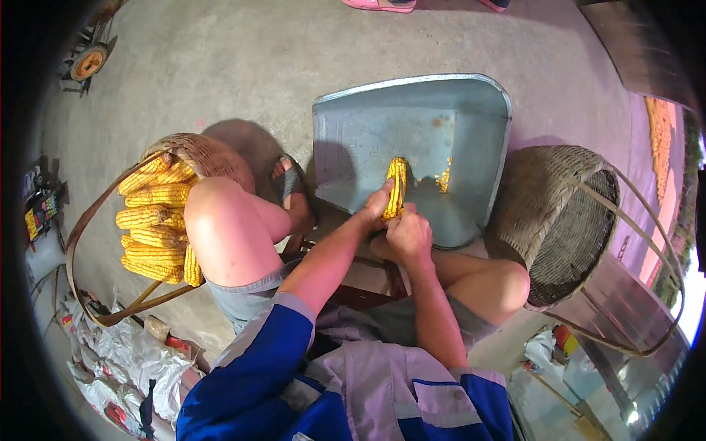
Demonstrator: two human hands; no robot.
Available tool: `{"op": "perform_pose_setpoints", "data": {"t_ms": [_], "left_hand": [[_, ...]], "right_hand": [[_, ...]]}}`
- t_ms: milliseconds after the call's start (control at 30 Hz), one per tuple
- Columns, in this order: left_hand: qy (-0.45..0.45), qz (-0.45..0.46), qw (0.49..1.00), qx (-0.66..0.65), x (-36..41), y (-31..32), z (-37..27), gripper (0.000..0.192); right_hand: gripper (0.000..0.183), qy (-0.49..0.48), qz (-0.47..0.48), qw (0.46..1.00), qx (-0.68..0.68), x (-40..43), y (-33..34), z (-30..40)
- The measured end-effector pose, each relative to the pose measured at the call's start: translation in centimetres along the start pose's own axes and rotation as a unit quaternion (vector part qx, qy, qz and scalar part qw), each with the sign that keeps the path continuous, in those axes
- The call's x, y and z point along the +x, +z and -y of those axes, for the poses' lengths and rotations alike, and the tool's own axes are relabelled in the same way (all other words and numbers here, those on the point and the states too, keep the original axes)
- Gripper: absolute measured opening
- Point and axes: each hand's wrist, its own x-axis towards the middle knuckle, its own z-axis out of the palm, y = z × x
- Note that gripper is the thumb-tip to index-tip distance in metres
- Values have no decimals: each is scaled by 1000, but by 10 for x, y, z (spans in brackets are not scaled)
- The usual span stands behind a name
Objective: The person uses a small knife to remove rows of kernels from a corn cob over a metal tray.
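Between my knees and a grey metal bin (408,105), an ear of yellow corn (396,184) points away from me, over the bin's near side. My left hand (379,203) is closed around its left side near the lower end. Against the ear's lower right stands my right hand (409,229), fingers curled; whether it grips a tool is hidden. A dark groove runs along the ear's right side. Loose corn kernels (444,179) lie in the bin. At the left, a wicker basket (190,149) is filled with whole ears of corn (157,220).
A second wicker basket (518,204) with a tall handle lies tilted at the right, its inside dark. White plastic sacks (121,364) are at the lower left, a wheel (88,62) at the upper left. Another person's pink shoe (380,5) shows at the top.
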Motion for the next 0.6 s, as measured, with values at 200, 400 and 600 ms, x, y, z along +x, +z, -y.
{"op": "perform_pose_setpoints", "data": {"t_ms": [200, 400, 600], "left_hand": [[-1, -4, 999, 36, -1, 5, 1, 51], [34, -31, 999, 21, 15, -8, 9, 53], [0, -84, 996, 35, -8, 28, 9, 52]], "right_hand": [[22, -4, 8, 1000, 13, -7, -25, -12], [21, -5, 5, 1000, 24, -1, -6, -9], [22, 13, -40, 997, 59, 33, 26, -32]]}}
